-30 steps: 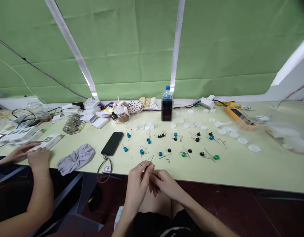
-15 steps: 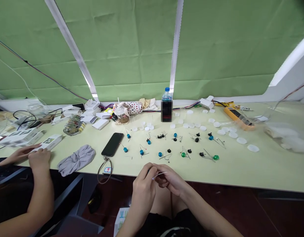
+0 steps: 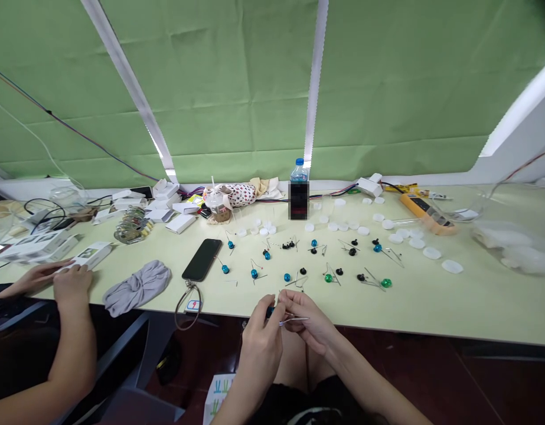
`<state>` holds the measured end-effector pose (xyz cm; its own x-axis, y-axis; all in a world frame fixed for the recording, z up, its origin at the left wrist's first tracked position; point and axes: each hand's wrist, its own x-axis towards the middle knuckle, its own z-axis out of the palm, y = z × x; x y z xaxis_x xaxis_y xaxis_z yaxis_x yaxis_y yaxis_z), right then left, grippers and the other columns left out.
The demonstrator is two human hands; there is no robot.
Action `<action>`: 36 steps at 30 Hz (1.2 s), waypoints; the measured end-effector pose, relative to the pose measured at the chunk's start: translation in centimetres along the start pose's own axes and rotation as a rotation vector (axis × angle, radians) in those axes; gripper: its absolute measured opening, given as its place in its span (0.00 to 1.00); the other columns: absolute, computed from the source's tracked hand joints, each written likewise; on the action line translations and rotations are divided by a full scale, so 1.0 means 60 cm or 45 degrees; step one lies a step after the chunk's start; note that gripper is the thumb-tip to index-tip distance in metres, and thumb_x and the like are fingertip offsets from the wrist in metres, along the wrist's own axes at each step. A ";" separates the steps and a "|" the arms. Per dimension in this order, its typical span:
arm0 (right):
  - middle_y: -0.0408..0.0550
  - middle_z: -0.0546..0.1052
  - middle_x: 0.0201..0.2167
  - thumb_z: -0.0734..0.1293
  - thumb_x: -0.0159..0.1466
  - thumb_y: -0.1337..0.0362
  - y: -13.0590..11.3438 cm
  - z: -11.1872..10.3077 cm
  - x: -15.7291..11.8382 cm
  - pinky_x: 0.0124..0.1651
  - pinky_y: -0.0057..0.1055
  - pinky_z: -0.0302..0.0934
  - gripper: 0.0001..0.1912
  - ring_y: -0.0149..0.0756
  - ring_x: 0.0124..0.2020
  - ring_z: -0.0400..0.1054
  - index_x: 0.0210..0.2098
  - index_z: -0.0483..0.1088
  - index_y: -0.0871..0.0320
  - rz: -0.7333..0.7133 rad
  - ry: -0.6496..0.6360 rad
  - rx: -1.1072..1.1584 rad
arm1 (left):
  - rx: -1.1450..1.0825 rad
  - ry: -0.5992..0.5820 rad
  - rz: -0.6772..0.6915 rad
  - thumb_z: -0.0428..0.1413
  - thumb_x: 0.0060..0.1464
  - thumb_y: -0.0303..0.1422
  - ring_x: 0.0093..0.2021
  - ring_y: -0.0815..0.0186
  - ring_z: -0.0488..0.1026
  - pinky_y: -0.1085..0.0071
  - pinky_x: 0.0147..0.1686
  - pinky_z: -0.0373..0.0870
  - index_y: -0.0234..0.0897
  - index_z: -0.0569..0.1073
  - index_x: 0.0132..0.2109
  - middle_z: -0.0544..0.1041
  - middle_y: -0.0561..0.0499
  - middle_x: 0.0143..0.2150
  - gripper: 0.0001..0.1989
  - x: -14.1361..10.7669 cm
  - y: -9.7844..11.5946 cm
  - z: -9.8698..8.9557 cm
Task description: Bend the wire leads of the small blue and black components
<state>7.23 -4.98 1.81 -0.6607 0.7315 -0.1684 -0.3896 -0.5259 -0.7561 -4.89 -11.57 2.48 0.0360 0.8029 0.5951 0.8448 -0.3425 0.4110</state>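
My left hand (image 3: pixel 260 339) is closed around a small dark blue piece (image 3: pixel 270 311), which shows between the fingers. A thin metal wire (image 3: pixel 299 319) sticks out from between the two hands toward the right. Close against it, my right hand (image 3: pixel 311 321) has thumb and fingers pinched together at the near table edge; what exactly they grip is mostly hidden. Just beyond the hands lie a blue ball (image 3: pixel 287 277), a green ball (image 3: pixel 328 278) and a black knob-like part (image 3: pixel 303 271), with thin metal rods among them.
Several white discs (image 3: pixel 431 253) lie farther back. Left of my hands are a phone (image 3: pixel 202 260), a metal ring (image 3: pixel 177 310) and a grey cloth (image 3: pixel 137 288). A bottle (image 3: pixel 299 171) stands at the back, near an orange meter (image 3: pixel 425 212). Another person's hand (image 3: pixel 72 283) holds a white box.
My hands have shifted slightly; the right fingertips have risen to a pinch beside the left ones. The blue piece shows more, and the wire now points further right. The other person barely moved.
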 end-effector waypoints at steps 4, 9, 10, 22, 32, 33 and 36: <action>0.36 0.60 0.21 0.69 0.62 0.59 0.015 -0.006 0.002 0.23 0.22 0.43 0.15 0.23 0.20 0.48 0.27 0.60 0.58 -0.420 0.185 -0.260 | -0.129 -0.085 -0.147 0.45 0.60 0.23 0.37 0.65 0.74 0.72 0.36 0.71 0.38 0.73 0.44 0.75 0.46 0.41 0.14 0.003 -0.005 0.001; 0.43 0.70 0.25 0.64 0.65 0.69 0.045 -0.017 -0.010 0.30 0.26 0.58 0.06 0.28 0.26 0.63 0.32 0.72 0.56 -1.122 0.227 -1.037 | -0.702 -0.445 -0.546 0.46 0.62 0.34 0.30 0.68 0.71 0.76 0.31 0.68 0.36 0.70 0.34 0.72 0.51 0.29 0.12 0.023 -0.014 -0.014; 0.44 0.71 0.26 0.63 0.65 0.71 0.050 -0.020 -0.012 0.30 0.27 0.60 0.08 0.29 0.27 0.65 0.36 0.73 0.55 -1.249 0.184 -1.185 | -0.791 -0.493 -0.600 0.46 0.62 0.35 0.28 0.68 0.70 0.76 0.29 0.67 0.36 0.69 0.32 0.71 0.52 0.27 0.13 0.026 -0.018 -0.016; 0.41 0.70 0.27 0.65 0.64 0.56 0.042 0.013 -0.027 0.28 0.26 0.58 0.11 0.30 0.25 0.64 0.38 0.64 0.56 -0.597 0.338 -1.147 | -0.663 -0.405 -0.635 0.48 0.61 0.38 0.30 0.67 0.66 0.76 0.29 0.62 0.35 0.71 0.32 0.71 0.51 0.29 0.14 0.034 -0.040 -0.018; 0.41 0.67 0.26 0.57 0.68 0.67 0.036 0.025 -0.022 0.29 0.26 0.54 0.10 0.29 0.27 0.61 0.30 0.63 0.57 -0.624 0.311 -1.540 | -0.479 -0.330 -0.578 0.46 0.62 0.38 0.31 0.67 0.69 0.74 0.32 0.62 0.37 0.71 0.36 0.74 0.51 0.31 0.13 0.042 -0.027 -0.028; 0.42 0.67 0.27 0.56 0.68 0.69 0.037 0.022 -0.020 0.30 0.26 0.54 0.10 0.30 0.27 0.61 0.30 0.63 0.58 -0.700 0.330 -1.657 | -0.483 -0.355 -0.575 0.46 0.62 0.38 0.30 0.67 0.68 0.75 0.32 0.62 0.37 0.71 0.35 0.74 0.52 0.31 0.13 0.044 -0.025 -0.031; 0.45 0.69 0.29 0.54 0.68 0.72 0.041 0.011 -0.017 0.27 0.28 0.53 0.13 0.31 0.26 0.61 0.33 0.66 0.59 -0.942 0.394 -2.064 | -0.484 -0.420 -0.555 0.46 0.63 0.38 0.29 0.68 0.67 0.75 0.31 0.61 0.37 0.70 0.34 0.73 0.53 0.29 0.13 0.048 -0.021 -0.043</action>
<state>6.51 -7.28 0.55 -0.4553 0.7381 0.4979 0.5543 0.6726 -0.4902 -7.24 -10.10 5.46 -0.0540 0.9934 0.1013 0.5741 -0.0521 0.8171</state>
